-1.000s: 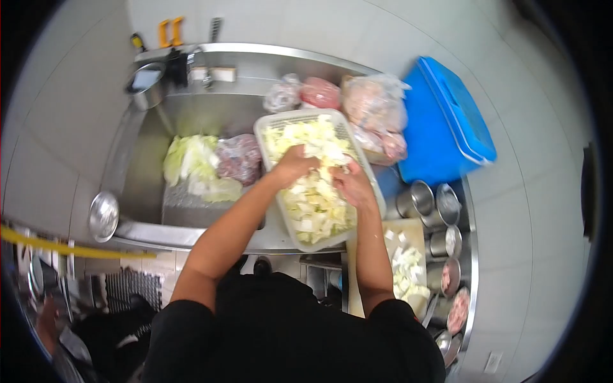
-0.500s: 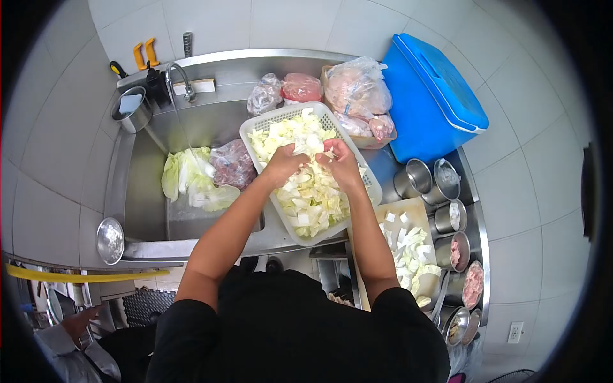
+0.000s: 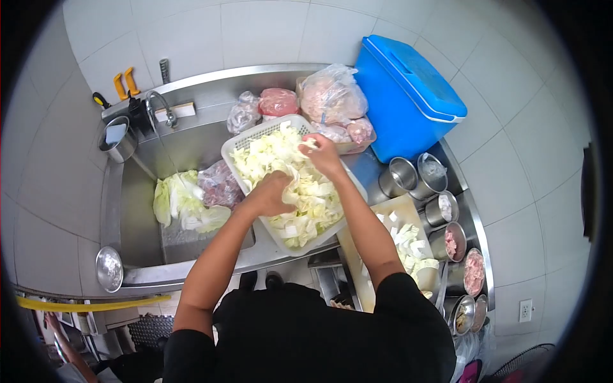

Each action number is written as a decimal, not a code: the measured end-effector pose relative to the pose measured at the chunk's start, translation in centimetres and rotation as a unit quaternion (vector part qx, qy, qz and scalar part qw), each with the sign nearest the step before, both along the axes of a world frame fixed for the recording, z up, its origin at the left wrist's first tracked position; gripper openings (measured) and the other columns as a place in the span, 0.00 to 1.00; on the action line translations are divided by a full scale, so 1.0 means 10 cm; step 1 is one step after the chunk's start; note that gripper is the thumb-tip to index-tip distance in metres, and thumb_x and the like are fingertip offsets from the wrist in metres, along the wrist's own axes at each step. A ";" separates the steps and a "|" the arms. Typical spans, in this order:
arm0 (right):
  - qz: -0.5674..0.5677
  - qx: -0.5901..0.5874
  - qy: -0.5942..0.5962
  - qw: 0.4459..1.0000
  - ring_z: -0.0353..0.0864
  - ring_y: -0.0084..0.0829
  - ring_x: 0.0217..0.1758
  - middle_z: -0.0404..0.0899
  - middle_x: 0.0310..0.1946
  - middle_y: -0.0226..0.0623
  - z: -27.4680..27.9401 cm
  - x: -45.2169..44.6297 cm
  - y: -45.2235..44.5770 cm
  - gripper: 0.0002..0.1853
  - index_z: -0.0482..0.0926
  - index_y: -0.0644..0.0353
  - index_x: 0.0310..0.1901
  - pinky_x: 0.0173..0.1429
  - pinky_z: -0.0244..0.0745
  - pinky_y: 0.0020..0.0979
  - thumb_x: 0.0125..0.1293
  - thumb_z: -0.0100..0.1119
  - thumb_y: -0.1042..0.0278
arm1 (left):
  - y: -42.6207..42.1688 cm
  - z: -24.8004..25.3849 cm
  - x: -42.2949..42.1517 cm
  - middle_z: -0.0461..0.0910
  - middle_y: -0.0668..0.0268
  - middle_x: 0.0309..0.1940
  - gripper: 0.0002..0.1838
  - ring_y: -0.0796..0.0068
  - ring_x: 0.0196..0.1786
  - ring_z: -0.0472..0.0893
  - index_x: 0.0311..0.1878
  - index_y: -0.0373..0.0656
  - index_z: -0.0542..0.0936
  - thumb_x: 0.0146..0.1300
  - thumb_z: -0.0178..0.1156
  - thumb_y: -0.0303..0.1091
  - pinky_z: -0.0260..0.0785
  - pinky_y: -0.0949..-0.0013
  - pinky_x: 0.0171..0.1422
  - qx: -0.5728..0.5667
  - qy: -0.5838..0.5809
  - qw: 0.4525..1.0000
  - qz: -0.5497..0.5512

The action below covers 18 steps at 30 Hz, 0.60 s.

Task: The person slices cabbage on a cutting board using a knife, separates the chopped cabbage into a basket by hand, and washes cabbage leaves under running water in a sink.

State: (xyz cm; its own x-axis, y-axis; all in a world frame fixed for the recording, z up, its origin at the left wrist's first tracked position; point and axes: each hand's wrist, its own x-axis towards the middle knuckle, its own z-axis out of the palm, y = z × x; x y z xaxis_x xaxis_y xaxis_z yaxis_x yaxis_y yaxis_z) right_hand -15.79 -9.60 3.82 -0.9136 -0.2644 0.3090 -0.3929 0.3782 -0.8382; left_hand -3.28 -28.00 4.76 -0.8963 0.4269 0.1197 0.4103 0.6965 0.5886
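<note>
Head view, left hand [image 3: 271, 193] spread in cut cabbage [image 3: 317, 209], right hand [image 3: 321, 155] pinching some (farther apart than before)

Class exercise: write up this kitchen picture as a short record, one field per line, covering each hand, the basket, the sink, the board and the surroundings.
Left hand: open, low among the cut leaves
Right hand: fingers curled at the basket's upper right; grip unclear
Basket: white, perforated, heaped with pale green cut leaves
Sink: larger leaves beside a bag of dark red contents
Board: more cut pieces, partly hidden by the right arm
Behind basket: plastic-bagged food
Right side: blue cooler, steel containers
</note>
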 end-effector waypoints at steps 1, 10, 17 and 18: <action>0.044 -0.053 -0.068 0.995 0.77 0.20 0.36 0.83 0.36 0.32 -0.03 -0.09 -0.08 0.06 0.79 0.63 0.38 0.44 0.73 0.25 0.62 0.63 0.72 | 0.06 -0.01 -0.03 0.73 0.42 0.54 0.35 0.47 0.61 0.72 0.59 0.31 0.74 0.50 0.71 0.41 0.63 0.57 0.67 0.001 0.002 1.000 0.006; 0.145 0.204 0.005 0.968 0.82 0.36 0.48 0.83 0.46 0.48 -0.17 -0.57 -0.21 0.21 0.80 0.55 0.55 0.54 0.73 0.34 0.58 0.67 0.66 | -0.48 -0.26 -0.56 0.76 0.42 0.51 0.24 0.47 0.54 0.78 0.55 0.37 0.77 0.57 0.66 0.37 0.72 0.53 0.59 -0.038 -0.071 0.956 0.282; 0.097 0.344 0.058 0.932 0.77 0.47 0.57 0.78 0.48 0.51 -0.48 -0.57 -0.18 0.29 0.81 0.51 0.55 0.60 0.73 0.38 0.46 0.71 0.70 | -0.46 -0.16 -0.82 0.82 0.49 0.43 0.15 0.51 0.49 0.82 0.45 0.40 0.78 0.52 0.64 0.29 0.74 0.59 0.56 0.036 -0.017 0.947 0.319; 0.095 0.342 0.053 0.933 0.77 0.47 0.57 0.78 0.48 0.51 -0.35 -0.53 -0.17 0.29 0.81 0.51 0.55 0.60 0.73 0.38 0.46 0.71 0.70 | -0.48 0.05 -0.77 0.83 0.50 0.43 0.16 0.52 0.49 0.82 0.45 0.40 0.79 0.51 0.65 0.30 0.74 0.60 0.56 0.059 -0.015 0.953 0.297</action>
